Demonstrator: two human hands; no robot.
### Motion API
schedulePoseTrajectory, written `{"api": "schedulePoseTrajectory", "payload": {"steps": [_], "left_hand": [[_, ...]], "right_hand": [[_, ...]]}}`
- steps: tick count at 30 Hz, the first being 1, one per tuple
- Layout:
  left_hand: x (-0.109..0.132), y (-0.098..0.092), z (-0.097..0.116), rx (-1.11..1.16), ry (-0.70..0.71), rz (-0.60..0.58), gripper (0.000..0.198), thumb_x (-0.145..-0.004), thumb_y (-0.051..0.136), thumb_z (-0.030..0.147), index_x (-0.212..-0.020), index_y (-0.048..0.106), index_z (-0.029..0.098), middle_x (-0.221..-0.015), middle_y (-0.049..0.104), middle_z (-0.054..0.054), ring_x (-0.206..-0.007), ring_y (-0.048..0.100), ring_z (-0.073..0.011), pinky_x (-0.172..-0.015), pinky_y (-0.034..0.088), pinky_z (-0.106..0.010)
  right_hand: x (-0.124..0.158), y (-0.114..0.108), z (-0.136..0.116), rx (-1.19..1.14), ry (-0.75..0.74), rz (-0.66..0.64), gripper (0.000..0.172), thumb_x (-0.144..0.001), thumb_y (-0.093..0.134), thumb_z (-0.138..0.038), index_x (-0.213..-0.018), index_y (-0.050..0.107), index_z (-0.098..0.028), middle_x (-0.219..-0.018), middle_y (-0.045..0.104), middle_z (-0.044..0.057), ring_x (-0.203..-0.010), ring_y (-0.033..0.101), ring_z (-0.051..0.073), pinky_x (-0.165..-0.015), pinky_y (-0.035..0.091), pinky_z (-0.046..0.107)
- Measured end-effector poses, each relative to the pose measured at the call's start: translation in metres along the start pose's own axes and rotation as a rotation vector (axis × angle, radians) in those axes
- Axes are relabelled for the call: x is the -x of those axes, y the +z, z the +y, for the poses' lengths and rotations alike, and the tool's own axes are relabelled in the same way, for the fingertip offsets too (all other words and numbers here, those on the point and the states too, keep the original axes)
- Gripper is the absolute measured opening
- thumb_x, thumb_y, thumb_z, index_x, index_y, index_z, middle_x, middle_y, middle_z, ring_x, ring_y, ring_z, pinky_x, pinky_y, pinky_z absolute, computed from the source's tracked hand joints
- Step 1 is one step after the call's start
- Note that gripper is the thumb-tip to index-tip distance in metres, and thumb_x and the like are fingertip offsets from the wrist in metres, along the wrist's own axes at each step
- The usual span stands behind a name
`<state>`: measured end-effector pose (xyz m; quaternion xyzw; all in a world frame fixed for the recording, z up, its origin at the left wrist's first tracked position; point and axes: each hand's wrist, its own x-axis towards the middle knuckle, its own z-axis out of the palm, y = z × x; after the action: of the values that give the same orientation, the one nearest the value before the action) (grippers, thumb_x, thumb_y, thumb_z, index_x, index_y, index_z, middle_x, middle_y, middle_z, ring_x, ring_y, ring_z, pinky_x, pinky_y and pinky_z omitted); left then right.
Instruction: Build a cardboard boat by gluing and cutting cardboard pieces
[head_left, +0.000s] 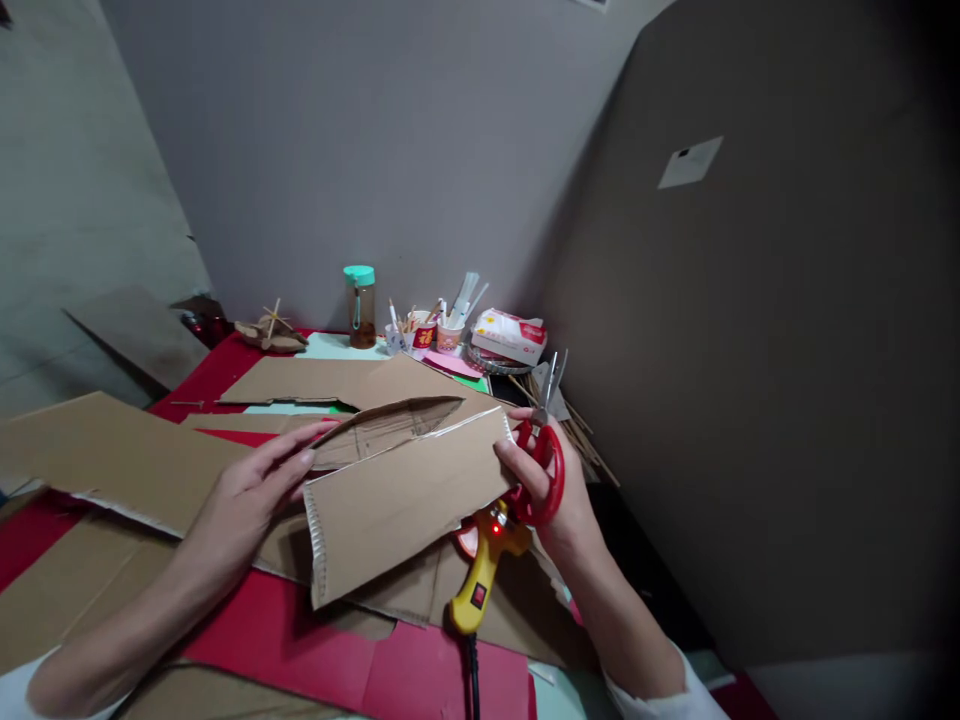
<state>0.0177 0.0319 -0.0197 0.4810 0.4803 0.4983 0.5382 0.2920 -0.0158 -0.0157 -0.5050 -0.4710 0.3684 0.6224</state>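
Note:
My right hand point(551, 490) grips red-handled scissors point(546, 440), their blades pointing up and away, and its fingertips also pinch the right end of a corrugated cardboard piece point(397, 500). My left hand point(251, 495) rests with fingers stretched out on the left side of that piece, touching a cardboard sheet with pencil lines point(390, 425) behind it. A yellow glue gun point(484, 570) with a lit red lamp lies under the cardboard piece, just left of my right wrist.
Large cardboard sheets point(112, 450) cover a red table point(285, 640). At the back stand a bottle with a teal cap point(361, 305), cups of pens point(439, 330), a tissue pack point(510, 335) and wooden sticks point(577, 430). A tall cardboard panel point(750, 350) rises on the right.

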Motion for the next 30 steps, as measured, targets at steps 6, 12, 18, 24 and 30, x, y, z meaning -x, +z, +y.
{"api": "schedulePoseTrajectory", "payload": {"steps": [6, 12, 18, 24, 30], "left_hand": [[0.011, 0.007, -0.002, 0.174, -0.149, -0.030, 0.053, -0.056, 0.093, 0.046, -0.107, 0.081, 0.034, -0.126, 0.075, 0.001, -0.126, 0.064, -0.0263, -0.082, 0.059, -0.015], [0.014, 0.004, -0.006, 0.173, -0.171, -0.045, 0.056, -0.059, 0.091, 0.044, -0.113, 0.079, 0.033, -0.126, 0.075, 0.000, -0.128, 0.062, -0.0288, -0.079, 0.060, -0.016], [0.015, -0.004, -0.012, 0.184, -0.167, -0.066, 0.049, -0.073, 0.083, 0.038, -0.121, 0.075, 0.032, -0.134, 0.071, 0.003, -0.133, 0.058, -0.0256, -0.086, 0.057, -0.014], [0.014, -0.007, -0.014, 0.240, -0.160, -0.087, 0.042, -0.078, 0.078, 0.030, -0.121, 0.075, 0.029, -0.131, 0.073, 0.001, -0.132, 0.058, -0.0257, -0.090, 0.056, -0.016], [0.011, -0.013, -0.018, 0.278, -0.213, -0.086, 0.049, -0.070, 0.083, 0.031, -0.119, 0.077, 0.028, -0.129, 0.074, -0.001, -0.131, 0.059, -0.0308, -0.090, 0.058, -0.020]], "right_hand": [[-0.002, 0.003, 0.007, 0.028, -0.075, 0.066, 0.040, -0.085, 0.071, -0.043, -0.113, 0.049, -0.024, -0.080, 0.058, -0.005, -0.062, 0.052, 0.011, -0.057, 0.041, 0.024], [-0.004, 0.003, 0.009, 0.107, -0.149, 0.108, 0.040, -0.084, 0.071, -0.042, -0.111, 0.049, -0.022, -0.086, 0.062, -0.001, -0.071, 0.058, 0.014, -0.065, 0.045, 0.027], [-0.003, 0.004, 0.009, 0.160, -0.205, 0.108, 0.037, -0.087, 0.069, -0.040, -0.112, 0.049, -0.022, -0.088, 0.061, 0.000, -0.077, 0.058, 0.016, -0.070, 0.045, 0.030], [-0.005, 0.002, 0.013, 0.169, -0.238, 0.105, 0.035, -0.089, 0.067, -0.039, -0.114, 0.049, -0.022, -0.091, 0.061, 0.001, -0.078, 0.059, 0.018, -0.074, 0.047, 0.032], [-0.005, 0.002, 0.010, 0.151, -0.268, 0.073, 0.034, -0.091, 0.066, -0.039, -0.116, 0.049, -0.024, -0.097, 0.064, 0.003, -0.082, 0.062, 0.018, -0.076, 0.049, 0.032]]}}
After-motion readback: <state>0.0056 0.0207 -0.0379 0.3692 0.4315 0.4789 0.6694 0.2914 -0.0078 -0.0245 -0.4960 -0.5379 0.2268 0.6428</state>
